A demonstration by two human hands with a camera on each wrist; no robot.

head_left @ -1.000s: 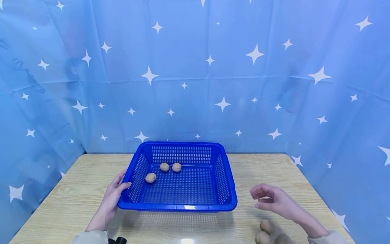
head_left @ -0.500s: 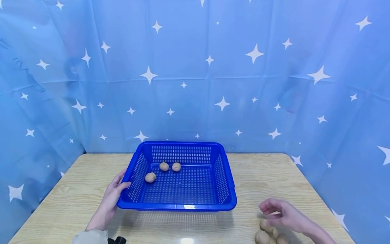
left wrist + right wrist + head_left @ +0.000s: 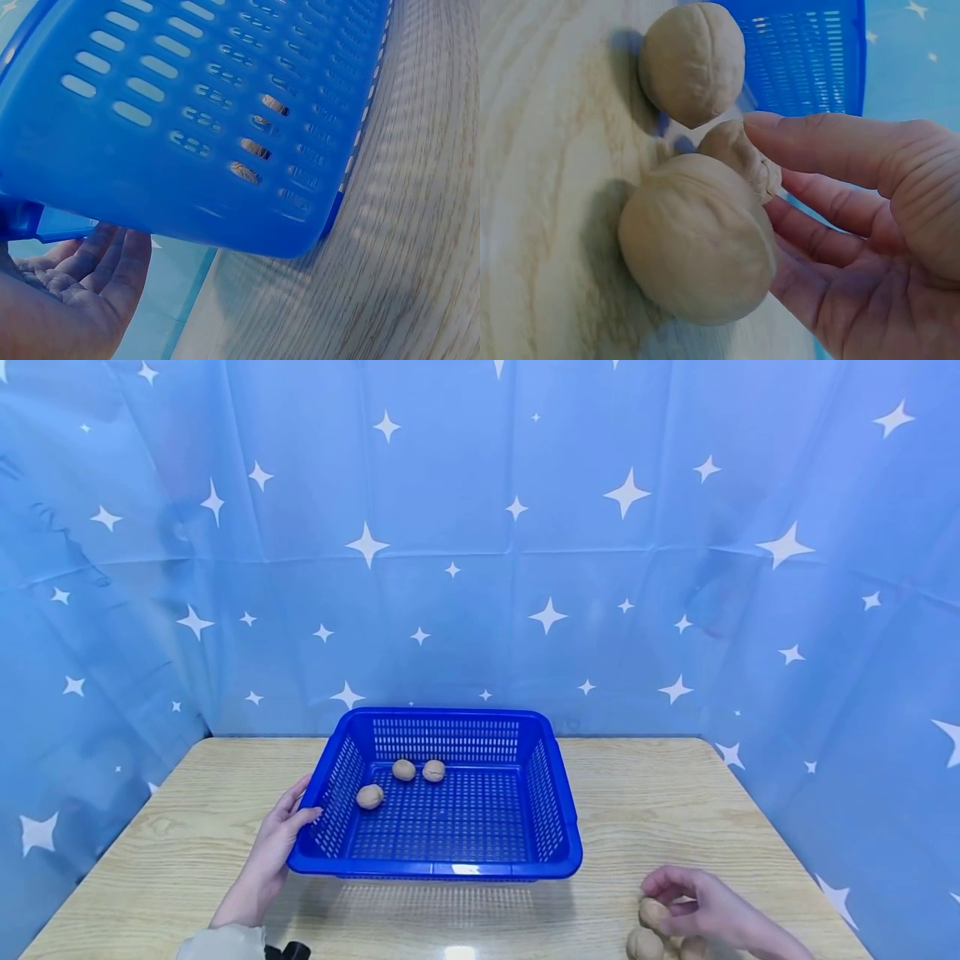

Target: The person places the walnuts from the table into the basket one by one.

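Note:
The blue plastic basket (image 3: 450,868) sits on the table with three walnuts (image 3: 370,797) inside, toward its left and back. My left hand (image 3: 272,852) grips the basket's left rim, thumb over the top and fingers beneath it. In the left wrist view those fingers (image 3: 112,274) curl up under the rim. Right of the basket, near the front, my right hand (image 3: 701,906) has its thumb and fingers around a walnut (image 3: 739,154). Two other walnuts lie beside it: a large-looking one (image 3: 697,240) close to the camera and another (image 3: 694,64) toward the basket.
The wooden table (image 3: 165,827) runs up to a blue curtain (image 3: 480,610) with white stars at the back and sides. A small black object (image 3: 295,951) shows at the front edge, next to the left sleeve (image 3: 222,943).
My right hand has come down and toward the front, from beside the basket to the walnuts, and now has its fingers around one. The left hand and basket stay in place.

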